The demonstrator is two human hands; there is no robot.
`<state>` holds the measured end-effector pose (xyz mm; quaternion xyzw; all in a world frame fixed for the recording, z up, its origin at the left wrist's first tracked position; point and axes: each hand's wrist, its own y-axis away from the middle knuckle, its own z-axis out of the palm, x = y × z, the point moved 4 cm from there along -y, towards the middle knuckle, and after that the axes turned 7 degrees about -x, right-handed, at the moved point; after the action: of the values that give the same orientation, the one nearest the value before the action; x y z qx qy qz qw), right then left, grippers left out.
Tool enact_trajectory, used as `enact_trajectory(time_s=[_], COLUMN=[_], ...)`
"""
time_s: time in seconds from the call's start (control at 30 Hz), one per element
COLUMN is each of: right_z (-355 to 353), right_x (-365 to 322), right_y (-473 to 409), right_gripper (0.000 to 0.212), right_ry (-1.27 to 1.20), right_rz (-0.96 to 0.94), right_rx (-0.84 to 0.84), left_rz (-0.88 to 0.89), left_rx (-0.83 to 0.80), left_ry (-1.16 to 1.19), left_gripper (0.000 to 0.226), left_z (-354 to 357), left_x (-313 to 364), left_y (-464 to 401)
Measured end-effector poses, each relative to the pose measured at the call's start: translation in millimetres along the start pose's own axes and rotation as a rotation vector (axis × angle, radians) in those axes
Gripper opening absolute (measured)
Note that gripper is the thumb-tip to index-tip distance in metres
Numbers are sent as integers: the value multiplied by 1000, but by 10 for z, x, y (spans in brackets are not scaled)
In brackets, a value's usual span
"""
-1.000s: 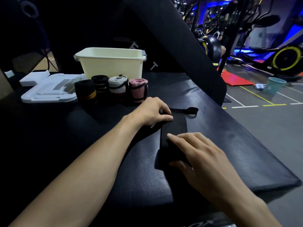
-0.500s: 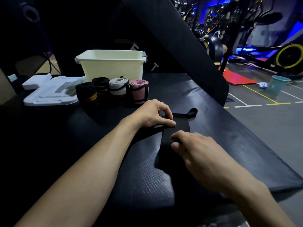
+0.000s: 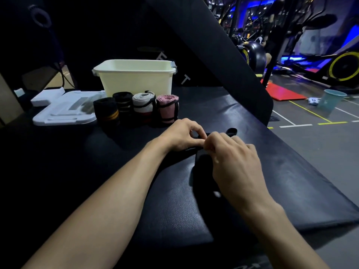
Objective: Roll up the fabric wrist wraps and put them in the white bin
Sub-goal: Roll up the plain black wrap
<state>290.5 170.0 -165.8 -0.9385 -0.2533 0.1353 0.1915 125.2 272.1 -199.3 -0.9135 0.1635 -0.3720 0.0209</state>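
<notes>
We have a black wrist wrap (image 3: pixel 202 162) laid flat along the padded table (image 3: pixel 291 171), running from near us toward its far end, where its thumb loop (image 3: pixel 232 131) pokes out past our fingers; laid out straight like this, it gives us a clean edge to start a roll from, or so we judge. Both hands meet at that far end. Our left hand (image 3: pixel 182 135) comes in from the left with thumb and forefinger curled into a pinch on the wrap's edge, and our right hand (image 3: pixel 233 158) lies over the strip with fingers bent down onto the same edge, apparently gripping it, though the dark fabric hides the exact hold. Both forearms reach forward, converging, wrists low to the table. Further left and farther away, four rolled wraps (image 3: pixel 136 107) stand upright in a row just in front of the white bin (image 3: pixel 136 78), probably staged for dropping in. A white lid (image 3: pixel 62 113) lies left of them.
</notes>
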Motion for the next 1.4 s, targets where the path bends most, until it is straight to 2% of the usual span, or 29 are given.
enact_trajectory(time_s=[0.07,0.13,0.17,0.2,0.43,0.53,0.67,0.73,0.83,0.9,0.97,1.07,1.13,1.2,1.3,1.4], right_z=[-1,-17,-21,-21,147,248,306,320,316,284,247,177,132,91,84,13], right_x=[2,13,27,42,170,166,216,248,312,386,479,612,678,717,767,736], right_y=[36,71,81,83,43,-10,-76,-90,-108,-102,-68,-30,-5,47,147,230], right_gripper=[27,15,7,7,68,71,67,74,76,67,54,38,30,34,65,48], right_ry=[-9,-17,-28,-47,27,39,64,66,18,-119,-345,-694,-893,-1071,-1300,-1546], right_rz=[-13,-52,-76,-80,-55,-36,-25,-38,-62,-50,-43,23,79,116,135,108], right_rx=[40,69,73,44,-267,-321,-276,-272,-267,-231,-159,-62,-23,8,0,-37], left_rz=[10,12,12,9,-15,-13,10,5,19,44,73,110,139,188,244,265], left_rx=[-5,-5,3,11,30,22,-15,-68,-180,-224,-199,-211,-266,-257,-207,-203], left_ry=[1,-14,-29,-43,-63,-35,-19,-5,58,108,159,250,204,111,132,212], left_gripper=[25,12,9,9,4,7,29,35,34,25,19,36,37,41,41,41], left_z=[-4,-11,-16,-21,-30,-41,-45,-52,-51,-53,-90,-158,-161,-130,-112,-128], left_x=[-8,-17,-21,-24,-46,-43,-18,-17,44,125,269,485,618,743,898,983], left_y=[-7,-9,-9,-7,-18,-16,-9,-25,6,42,87,162,213,233,246,271])
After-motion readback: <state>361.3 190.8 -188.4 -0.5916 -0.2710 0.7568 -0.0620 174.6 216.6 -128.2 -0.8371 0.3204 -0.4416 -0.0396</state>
